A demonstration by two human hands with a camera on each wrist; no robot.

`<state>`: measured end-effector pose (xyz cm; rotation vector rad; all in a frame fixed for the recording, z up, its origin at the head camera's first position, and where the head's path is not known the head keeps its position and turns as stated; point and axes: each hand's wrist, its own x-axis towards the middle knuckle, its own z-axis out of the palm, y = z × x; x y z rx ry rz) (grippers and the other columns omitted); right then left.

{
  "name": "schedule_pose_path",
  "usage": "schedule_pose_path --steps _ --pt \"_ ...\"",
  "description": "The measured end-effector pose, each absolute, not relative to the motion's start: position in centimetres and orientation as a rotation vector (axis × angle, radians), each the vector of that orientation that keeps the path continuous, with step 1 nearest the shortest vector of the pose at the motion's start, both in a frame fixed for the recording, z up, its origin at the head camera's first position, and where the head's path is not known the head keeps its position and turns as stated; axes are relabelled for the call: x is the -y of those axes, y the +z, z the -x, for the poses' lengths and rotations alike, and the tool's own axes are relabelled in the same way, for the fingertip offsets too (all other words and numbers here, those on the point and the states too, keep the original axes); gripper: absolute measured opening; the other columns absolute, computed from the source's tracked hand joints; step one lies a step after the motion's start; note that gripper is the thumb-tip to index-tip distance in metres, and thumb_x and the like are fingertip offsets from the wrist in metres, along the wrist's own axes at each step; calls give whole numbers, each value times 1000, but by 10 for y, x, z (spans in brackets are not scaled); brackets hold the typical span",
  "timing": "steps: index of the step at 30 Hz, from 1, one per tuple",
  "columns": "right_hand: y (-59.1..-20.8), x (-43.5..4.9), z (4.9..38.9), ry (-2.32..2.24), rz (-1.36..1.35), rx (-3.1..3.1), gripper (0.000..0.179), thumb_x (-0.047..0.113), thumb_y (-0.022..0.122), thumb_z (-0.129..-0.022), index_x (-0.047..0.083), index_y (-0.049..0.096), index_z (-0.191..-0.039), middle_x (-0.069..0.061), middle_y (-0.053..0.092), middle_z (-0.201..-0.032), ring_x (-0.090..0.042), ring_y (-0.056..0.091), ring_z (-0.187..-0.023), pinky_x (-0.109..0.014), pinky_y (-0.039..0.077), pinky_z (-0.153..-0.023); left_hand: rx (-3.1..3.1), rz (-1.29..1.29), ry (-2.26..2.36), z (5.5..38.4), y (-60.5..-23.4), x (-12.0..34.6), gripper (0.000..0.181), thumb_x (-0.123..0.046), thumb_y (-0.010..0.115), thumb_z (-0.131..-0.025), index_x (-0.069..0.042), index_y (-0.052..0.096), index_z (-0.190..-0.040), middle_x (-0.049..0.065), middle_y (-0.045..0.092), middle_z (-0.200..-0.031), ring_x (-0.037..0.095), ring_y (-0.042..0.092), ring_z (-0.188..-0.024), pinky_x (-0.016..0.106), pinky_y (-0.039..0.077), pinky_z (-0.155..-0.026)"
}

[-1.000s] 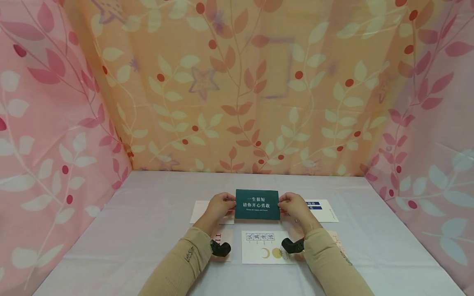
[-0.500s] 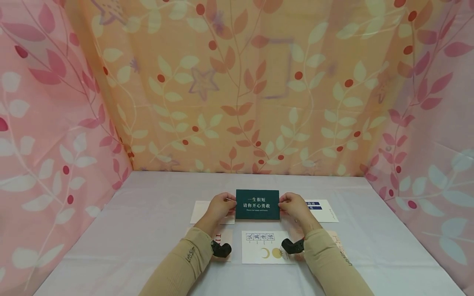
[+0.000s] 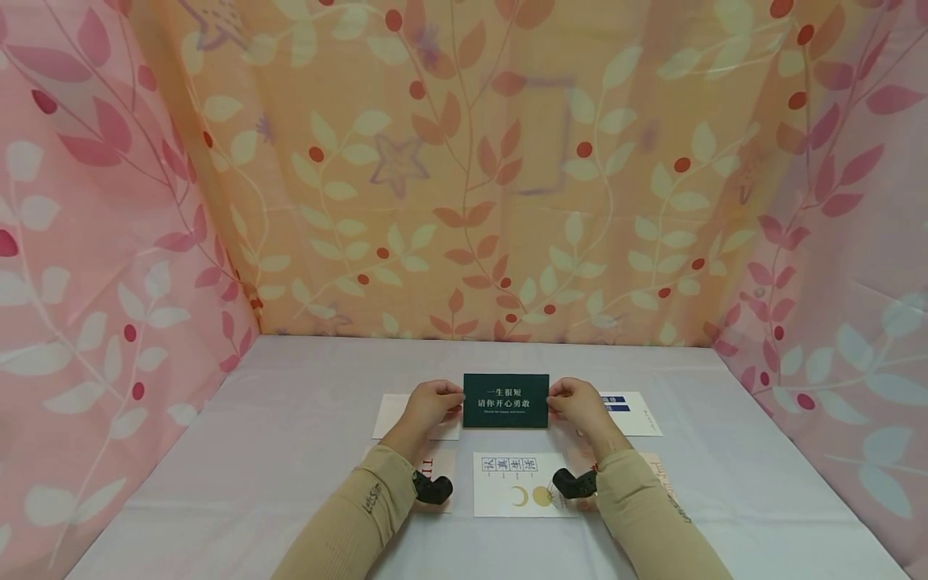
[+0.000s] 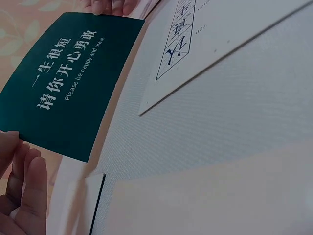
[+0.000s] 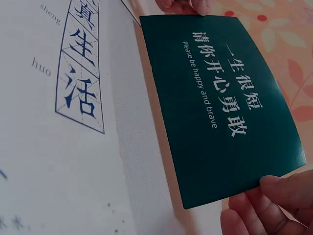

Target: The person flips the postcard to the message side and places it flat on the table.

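Note:
A dark green postcard with white Chinese lettering and the line "Please be happy and brave" is held up between both hands, its face toward the head camera. My left hand pinches the card's left edge between thumb and fingers. At the opposite edge, my right hand pinches it the same way. The wrist views show the card bowed slightly, with the right thumb on its printed face. Below it lies a white postcard with blue boxed characters, a yellow moon and a sun.
More cards lie flat around the hands: a pale card at back left, a white card with blue blocks at back right, a card with red letters at front left. Floral cloth walls the white table on three sides.
The green postcard has shifted very slightly right and sits more level, its face looking a little shorter and darker. Both hands keep their grip; the cards on the table stay put.

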<state>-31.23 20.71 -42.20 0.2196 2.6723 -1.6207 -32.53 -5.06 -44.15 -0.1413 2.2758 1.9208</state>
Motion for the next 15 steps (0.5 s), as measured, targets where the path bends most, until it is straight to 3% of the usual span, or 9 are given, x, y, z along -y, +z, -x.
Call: schedule_pose_path --steps 15 --pt "-422 -209 313 -1574 -247 -2732 6 10 63 -85 6 65 -90 -8 62 -89 -20 58 -77 -31 53 -72 -2185 157 1979 324 -442 52 10 -15 64 -85 -8 68 -91 10 65 -85 18 62 -74 26 53 -67"
